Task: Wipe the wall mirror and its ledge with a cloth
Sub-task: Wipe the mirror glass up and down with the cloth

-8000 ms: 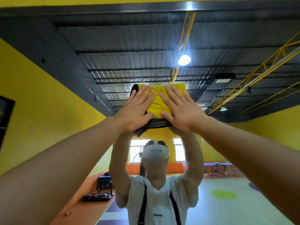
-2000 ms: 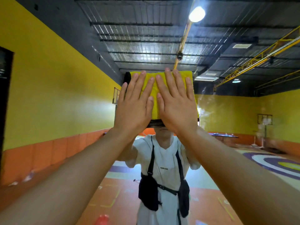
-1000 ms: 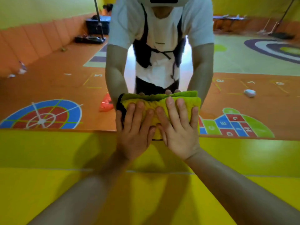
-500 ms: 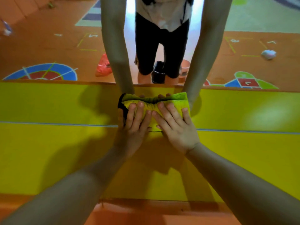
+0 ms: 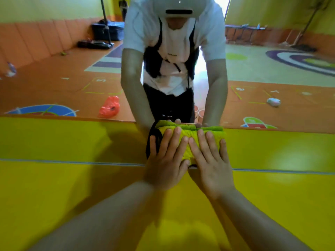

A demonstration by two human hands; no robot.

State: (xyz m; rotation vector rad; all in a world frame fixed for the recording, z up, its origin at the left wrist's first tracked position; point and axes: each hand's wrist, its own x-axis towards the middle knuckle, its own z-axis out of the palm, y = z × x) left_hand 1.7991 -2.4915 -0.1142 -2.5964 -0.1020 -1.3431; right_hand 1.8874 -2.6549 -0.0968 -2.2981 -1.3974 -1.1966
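A folded yellow-green cloth [image 5: 190,136] with a black edge lies pressed flat on the yellow ledge [image 5: 72,142], right at the bottom edge of the wall mirror [image 5: 72,84]. My left hand [image 5: 166,160] and my right hand [image 5: 208,160] rest side by side on the cloth, palms down, fingers spread and pointing at the mirror. The mirror shows my own reflection bent forward, with reflected fingertips meeting the cloth at the glass.
The yellow surface below the ledge [image 5: 90,196] fills the lower half of the view, crossed by a thin pale seam. In the mirror I see an orange floor with painted game markings, an orange bag [image 5: 109,106] and black cases [image 5: 107,31] by the padded wall.
Both hands slid the cloth down the mirror from high up to its bottom edge and onto the ledge. Since half a second ago the view has tilted up a little; the hands stay on the cloth.
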